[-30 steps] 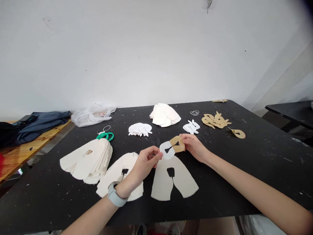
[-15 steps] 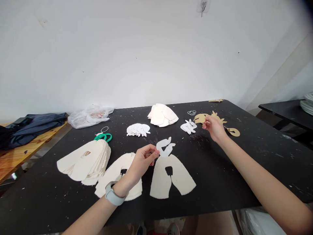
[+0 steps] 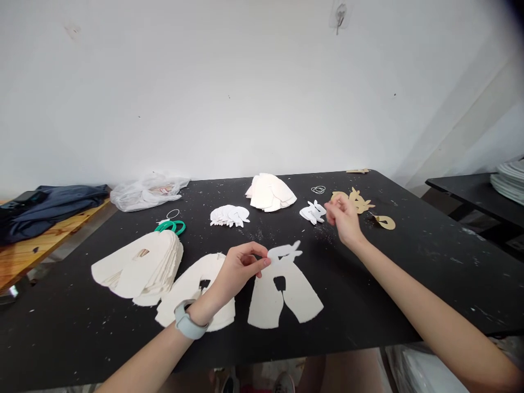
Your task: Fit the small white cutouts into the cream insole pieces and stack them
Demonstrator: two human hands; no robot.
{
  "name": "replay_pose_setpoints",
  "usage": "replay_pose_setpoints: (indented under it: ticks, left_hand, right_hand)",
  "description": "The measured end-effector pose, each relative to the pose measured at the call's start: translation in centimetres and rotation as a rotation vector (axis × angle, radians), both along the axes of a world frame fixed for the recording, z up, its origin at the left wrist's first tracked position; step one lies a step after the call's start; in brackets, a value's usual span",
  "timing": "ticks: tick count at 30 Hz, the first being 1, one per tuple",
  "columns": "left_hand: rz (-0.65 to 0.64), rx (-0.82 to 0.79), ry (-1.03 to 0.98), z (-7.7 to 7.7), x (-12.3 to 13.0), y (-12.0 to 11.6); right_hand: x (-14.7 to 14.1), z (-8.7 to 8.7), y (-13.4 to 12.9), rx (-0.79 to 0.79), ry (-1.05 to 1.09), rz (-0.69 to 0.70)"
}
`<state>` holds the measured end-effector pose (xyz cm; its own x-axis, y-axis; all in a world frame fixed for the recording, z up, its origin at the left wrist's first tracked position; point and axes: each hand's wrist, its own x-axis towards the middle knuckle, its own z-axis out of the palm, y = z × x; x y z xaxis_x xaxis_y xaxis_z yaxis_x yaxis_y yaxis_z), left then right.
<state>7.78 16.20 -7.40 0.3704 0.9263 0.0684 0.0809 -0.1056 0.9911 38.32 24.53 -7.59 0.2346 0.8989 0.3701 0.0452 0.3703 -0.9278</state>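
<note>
Two bare hands: left hand [image 3: 238, 268] and right hand [image 3: 344, 221], reaching in from the lower edge over a black table [image 3: 352, 311].
Left hand: thumb and forefinger pinched on a small white cutout [image 3: 281, 252]; a pale watch [image 3: 190, 321] circles the wrist.
Small white cutout: held above the top of a large cream cutout [image 3: 266, 307], its two pointed ends toward the right.
Right hand: fingers curled, beside the white pile [image 3: 311, 213] and in front of the tan pile [image 3: 360, 203]; at this distance I cannot tell whether the tips meet or hold anything.
Large cream cutout: flat, with a central hole and a slit widening toward the near edge.
Cream cutouts: a layered group [image 3: 176, 301] partly behind the left wrist, and a thick stack [image 3: 123, 266] farther left.
Green loops: a pair [image 3: 176, 226] at the stack's far edge.
Far side: a white fan [image 3: 270, 192] of pieces, a scalloped white row [image 3: 229, 215], thin white rings [image 3: 318, 190].
Right side: one tan cutout [image 3: 385, 222] near the tan pile.
Left edge: clear bag [image 3: 143, 194]; dark cloth [image 3: 61, 206] on a wooden surface [image 3: 49, 232].
</note>
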Motion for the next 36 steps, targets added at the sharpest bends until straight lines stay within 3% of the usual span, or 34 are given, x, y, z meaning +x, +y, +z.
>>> replay_pose_setpoints:
  ticks: [6,9,12,15,21,28,36]
  left_hand:
    - [-0.134,0.413,0.000,0.4,-0.2,-0.6]
    - [-0.164,0.583,0.092,0.1,-0.6,-0.7]
    - [-0.188,0.674,0.196,-0.3,-0.8,-0.7]
    - [-0.190,0.696,0.242,-0.5,-0.9,-0.6]
    - [-0.258,0.660,0.218,-0.4,-0.8,-0.6]
    - [-0.306,0.671,0.245,-0.5,-0.8,-0.3]
    - [-0.117,0.547,0.520,1.0,-0.7,0.0]
  right_hand:
    - [-4.8,0.8,-4.1,-0.222,-0.244,0.786]
    - [-6.0,1.3,-5.3,-0.264,-0.325,1.066]
    - [-6.7,1.8,-6.1,-0.281,-0.352,1.230]
    - [-7.0,2.4,-6.9,-0.255,-0.390,1.264]
    - [-7.1,3.3,-7.9,-0.182,-0.506,1.126]
    - [-7.2,2.4,-7.3,-0.258,-0.397,1.230]
    - [-5.8,3.4,-6.5,-0.505,-0.396,1.059]
